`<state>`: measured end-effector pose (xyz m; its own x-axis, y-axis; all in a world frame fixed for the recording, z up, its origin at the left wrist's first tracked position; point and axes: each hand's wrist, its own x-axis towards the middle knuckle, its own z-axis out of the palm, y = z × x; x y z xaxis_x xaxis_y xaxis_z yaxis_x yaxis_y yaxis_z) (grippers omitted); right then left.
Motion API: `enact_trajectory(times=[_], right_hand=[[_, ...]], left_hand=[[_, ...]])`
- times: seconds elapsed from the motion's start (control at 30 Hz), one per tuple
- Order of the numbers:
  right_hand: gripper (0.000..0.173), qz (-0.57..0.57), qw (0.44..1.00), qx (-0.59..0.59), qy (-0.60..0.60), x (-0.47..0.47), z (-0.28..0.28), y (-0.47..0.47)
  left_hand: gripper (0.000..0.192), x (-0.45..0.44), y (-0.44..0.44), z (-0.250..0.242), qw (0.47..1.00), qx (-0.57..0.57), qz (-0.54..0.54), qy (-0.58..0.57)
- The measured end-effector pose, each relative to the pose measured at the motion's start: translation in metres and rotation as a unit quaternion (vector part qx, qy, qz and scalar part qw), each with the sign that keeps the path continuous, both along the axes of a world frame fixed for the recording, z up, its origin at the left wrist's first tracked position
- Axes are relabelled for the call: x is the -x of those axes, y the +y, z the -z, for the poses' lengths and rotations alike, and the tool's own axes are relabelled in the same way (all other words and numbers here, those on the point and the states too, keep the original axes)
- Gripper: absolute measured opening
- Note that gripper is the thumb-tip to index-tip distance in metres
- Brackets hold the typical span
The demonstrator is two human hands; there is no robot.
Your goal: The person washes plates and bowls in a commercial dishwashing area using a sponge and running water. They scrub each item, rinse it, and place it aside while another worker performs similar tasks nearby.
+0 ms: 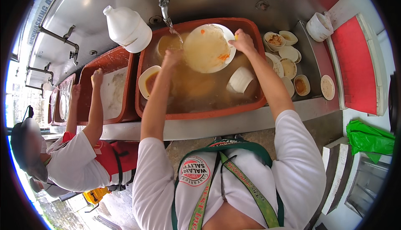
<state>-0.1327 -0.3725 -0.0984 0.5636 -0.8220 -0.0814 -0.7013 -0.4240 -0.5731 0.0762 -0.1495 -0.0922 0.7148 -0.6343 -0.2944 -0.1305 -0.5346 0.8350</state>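
Note:
My right hand (pixel 244 41) grips the right rim of a large white plate (pixel 232 52) and has a small yellow piece, perhaps a sponge, at its fingers. Cloudy water and orange food scraps lie over the plate, which is tilted and partly in the water. Blurred by motion, my left hand (pixel 173 57) is near the plate's left edge, beside the running tap stream (pixel 176 33); its grip cannot be made out. The red-brown tub (pixel 200 116) holds murky brown water. In it are a white bowl (pixel 143 84) with brown liquid and a tipped white bowl (pixel 240 79).
Dirty bowls and plates (pixel 289 54) are piled right of the tub. A white plastic jug (pixel 127 29) stands at its upper left. A co-worker (pixel 72 161) works at another red-brown tub (pixel 125 100) on the left. A metal tap (pixel 164 3) hangs over my tub.

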Motion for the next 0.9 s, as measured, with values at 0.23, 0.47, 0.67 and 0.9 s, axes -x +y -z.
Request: enact_trajectory(times=[0.23,0.47,0.67,0.9], right_hand=[[0.033,-0.218,0.927,0.298,-0.061,-0.026,0.017,0.066],[0.047,-0.333,0.901,0.097,-0.262,-0.062,0.061,0.143],[0.049,-0.314,0.912,0.172,-0.201,-0.138,0.017,0.137],[0.047,-0.138,0.955,0.185,-0.186,-0.133,0.056,0.113]], left_hand=[[0.049,-0.03,-0.025,0.097,0.983,-0.109,-0.145,0.035],[0.04,0.002,-0.003,0.045,0.979,0.141,-0.143,-0.024],[0.037,0.001,0.035,0.019,0.962,0.119,-0.139,-0.201],[0.033,-0.001,0.039,-0.044,0.916,0.187,-0.236,-0.265]])
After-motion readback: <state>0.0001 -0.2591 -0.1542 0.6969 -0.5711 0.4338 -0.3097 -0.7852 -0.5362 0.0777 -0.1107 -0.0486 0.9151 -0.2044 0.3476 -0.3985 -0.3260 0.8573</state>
